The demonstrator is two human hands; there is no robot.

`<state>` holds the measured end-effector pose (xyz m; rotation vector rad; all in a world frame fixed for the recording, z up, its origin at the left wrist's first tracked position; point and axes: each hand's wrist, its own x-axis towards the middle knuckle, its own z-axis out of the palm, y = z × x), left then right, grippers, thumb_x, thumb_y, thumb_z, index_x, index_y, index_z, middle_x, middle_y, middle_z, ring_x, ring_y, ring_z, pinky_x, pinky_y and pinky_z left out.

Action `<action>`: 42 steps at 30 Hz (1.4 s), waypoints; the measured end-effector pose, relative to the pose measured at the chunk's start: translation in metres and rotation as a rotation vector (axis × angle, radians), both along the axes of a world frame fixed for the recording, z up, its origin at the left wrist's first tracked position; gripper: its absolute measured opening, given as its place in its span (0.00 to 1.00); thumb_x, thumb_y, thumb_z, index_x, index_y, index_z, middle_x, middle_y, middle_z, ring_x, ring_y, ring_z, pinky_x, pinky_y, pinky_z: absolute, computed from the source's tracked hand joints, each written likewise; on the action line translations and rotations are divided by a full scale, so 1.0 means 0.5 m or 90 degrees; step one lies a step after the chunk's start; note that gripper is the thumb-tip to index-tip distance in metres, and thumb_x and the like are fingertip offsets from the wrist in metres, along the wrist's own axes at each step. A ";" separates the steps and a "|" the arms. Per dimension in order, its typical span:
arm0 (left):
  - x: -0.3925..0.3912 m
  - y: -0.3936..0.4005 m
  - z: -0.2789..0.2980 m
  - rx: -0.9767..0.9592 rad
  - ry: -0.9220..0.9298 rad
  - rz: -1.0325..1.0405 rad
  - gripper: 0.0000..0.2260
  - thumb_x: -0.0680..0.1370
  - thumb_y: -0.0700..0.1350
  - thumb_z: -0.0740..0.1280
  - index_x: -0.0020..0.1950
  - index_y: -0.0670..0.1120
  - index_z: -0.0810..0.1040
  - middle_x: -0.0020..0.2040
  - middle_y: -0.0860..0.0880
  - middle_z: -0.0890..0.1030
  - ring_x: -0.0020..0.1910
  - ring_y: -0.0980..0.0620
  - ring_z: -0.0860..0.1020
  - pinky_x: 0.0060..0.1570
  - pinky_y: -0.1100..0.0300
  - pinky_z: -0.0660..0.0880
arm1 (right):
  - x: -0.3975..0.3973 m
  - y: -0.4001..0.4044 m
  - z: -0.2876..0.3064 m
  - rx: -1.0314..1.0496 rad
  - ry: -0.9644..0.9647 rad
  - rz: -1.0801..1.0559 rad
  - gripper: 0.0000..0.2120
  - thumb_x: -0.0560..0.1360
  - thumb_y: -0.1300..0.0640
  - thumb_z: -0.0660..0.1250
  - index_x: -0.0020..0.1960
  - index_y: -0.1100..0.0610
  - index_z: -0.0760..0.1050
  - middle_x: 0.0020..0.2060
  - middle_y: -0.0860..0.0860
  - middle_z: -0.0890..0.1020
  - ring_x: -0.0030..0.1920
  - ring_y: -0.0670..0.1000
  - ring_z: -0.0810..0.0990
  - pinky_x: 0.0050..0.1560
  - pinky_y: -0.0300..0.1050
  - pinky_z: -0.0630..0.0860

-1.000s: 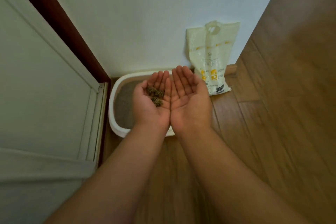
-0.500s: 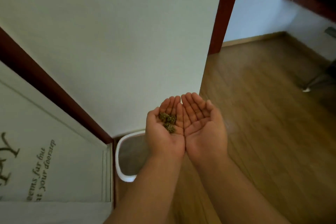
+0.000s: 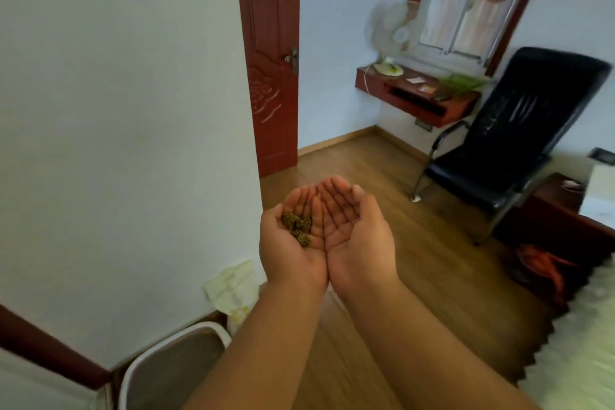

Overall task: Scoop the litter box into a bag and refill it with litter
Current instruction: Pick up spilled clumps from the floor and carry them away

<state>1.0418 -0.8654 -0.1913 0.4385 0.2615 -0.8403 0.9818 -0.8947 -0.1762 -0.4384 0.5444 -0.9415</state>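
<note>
Both hands are held out palm-up and pressed side by side along their little-finger edges, forming one shallow cup above the wooden floor [image 3: 416, 263]. The left hand [image 3: 293, 243] carries a small heap of dark, greenish-brown clumps [image 3: 298, 228] in the hollow of its palm, close to the seam where the two hands meet; its fingers are gently curved upward around the heap, not closed over it. The right hand [image 3: 356, 233] is bare — fingers relaxed and slightly cupped, holding nothing.

The litter box [image 3: 173, 343], white-rimmed with grey litter inside, sits on the floor at the lower left against the white wall [image 3: 116, 110], well below and to the left of the hands, partly hidden by the left forearm. Just beside its far end a pale yellow bag [image 3: 233, 286] leans on the wall.

Farther off stand a dark red door [image 3: 273, 60], a wall-mounted red desk [image 3: 416, 93] with a fan [image 3: 392, 33] on it, and a black chair [image 3: 519, 130] — all well apart from the hands.
</note>
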 end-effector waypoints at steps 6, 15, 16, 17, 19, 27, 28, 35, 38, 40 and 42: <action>-0.037 -0.023 0.009 0.007 -0.029 -0.178 0.13 0.80 0.41 0.60 0.47 0.40 0.84 0.45 0.41 0.86 0.45 0.46 0.86 0.45 0.57 0.84 | -0.052 0.005 0.002 0.041 -0.029 -0.141 0.15 0.84 0.57 0.61 0.60 0.66 0.81 0.56 0.63 0.85 0.58 0.59 0.85 0.65 0.54 0.78; -0.048 -0.025 -0.033 0.002 -0.045 -0.443 0.14 0.82 0.43 0.59 0.53 0.40 0.84 0.53 0.40 0.85 0.53 0.44 0.85 0.59 0.54 0.80 | -0.069 0.067 -0.023 0.059 -0.048 -0.384 0.16 0.84 0.55 0.61 0.62 0.64 0.81 0.56 0.60 0.86 0.58 0.58 0.85 0.65 0.54 0.78; -0.051 -0.025 -0.043 -0.001 -0.040 -0.469 0.14 0.82 0.43 0.59 0.53 0.40 0.84 0.53 0.40 0.85 0.54 0.44 0.85 0.60 0.53 0.80 | -0.071 0.075 -0.030 0.061 -0.042 -0.410 0.16 0.84 0.55 0.61 0.62 0.64 0.81 0.56 0.60 0.86 0.58 0.57 0.85 0.64 0.53 0.79; -0.057 -0.024 -0.052 -0.003 -0.033 -0.494 0.14 0.82 0.43 0.59 0.53 0.40 0.84 0.54 0.40 0.85 0.55 0.44 0.85 0.60 0.54 0.80 | -0.075 0.084 -0.037 0.065 -0.036 -0.436 0.16 0.84 0.55 0.61 0.62 0.63 0.81 0.56 0.60 0.86 0.58 0.57 0.85 0.63 0.53 0.79; -0.075 -0.017 -0.064 0.008 -0.017 -0.536 0.15 0.81 0.43 0.59 0.52 0.40 0.84 0.53 0.40 0.85 0.55 0.44 0.85 0.59 0.54 0.80 | -0.087 0.100 -0.051 0.073 -0.034 -0.482 0.16 0.84 0.55 0.60 0.62 0.64 0.80 0.56 0.60 0.86 0.57 0.57 0.86 0.60 0.51 0.81; -0.151 -0.005 -0.082 0.027 0.000 -0.623 0.15 0.81 0.43 0.59 0.50 0.38 0.84 0.53 0.39 0.85 0.59 0.42 0.84 0.66 0.52 0.77 | -0.148 0.119 -0.082 0.056 -0.056 -0.597 0.14 0.83 0.58 0.60 0.59 0.65 0.81 0.55 0.61 0.86 0.56 0.57 0.86 0.52 0.45 0.83; -0.157 -0.009 -0.087 0.029 0.002 -0.627 0.15 0.81 0.42 0.59 0.50 0.38 0.84 0.53 0.39 0.85 0.59 0.42 0.84 0.66 0.51 0.77 | -0.154 0.117 -0.086 0.053 -0.059 -0.603 0.14 0.83 0.58 0.60 0.59 0.65 0.81 0.55 0.61 0.86 0.56 0.57 0.86 0.52 0.46 0.83; -0.222 -0.076 -0.094 0.033 -0.010 -0.655 0.15 0.82 0.43 0.59 0.49 0.39 0.84 0.54 0.39 0.85 0.60 0.42 0.83 0.67 0.52 0.77 | -0.217 0.057 -0.094 0.046 -0.077 -0.618 0.14 0.83 0.59 0.60 0.59 0.66 0.81 0.54 0.61 0.86 0.56 0.57 0.86 0.52 0.46 0.83; -0.261 -0.130 -0.089 0.039 -0.033 -0.650 0.15 0.82 0.43 0.59 0.49 0.39 0.84 0.53 0.39 0.85 0.59 0.43 0.84 0.66 0.52 0.77 | -0.259 0.000 -0.097 0.044 -0.090 -0.610 0.15 0.83 0.58 0.61 0.61 0.66 0.80 0.56 0.61 0.85 0.57 0.58 0.86 0.54 0.47 0.83; -0.291 -0.176 -0.084 0.040 -0.043 -0.634 0.15 0.82 0.43 0.59 0.50 0.39 0.84 0.53 0.39 0.85 0.58 0.43 0.84 0.65 0.53 0.78 | -0.290 -0.048 -0.095 0.046 -0.089 -0.597 0.15 0.83 0.58 0.61 0.63 0.66 0.80 0.56 0.61 0.85 0.57 0.58 0.86 0.54 0.47 0.83; -0.323 -0.223 -0.078 0.036 -0.051 -0.622 0.14 0.82 0.43 0.59 0.51 0.39 0.84 0.53 0.40 0.85 0.57 0.44 0.85 0.63 0.54 0.78 | -0.325 -0.096 -0.090 0.046 -0.088 -0.583 0.16 0.84 0.58 0.61 0.63 0.66 0.80 0.56 0.61 0.85 0.57 0.57 0.86 0.54 0.47 0.83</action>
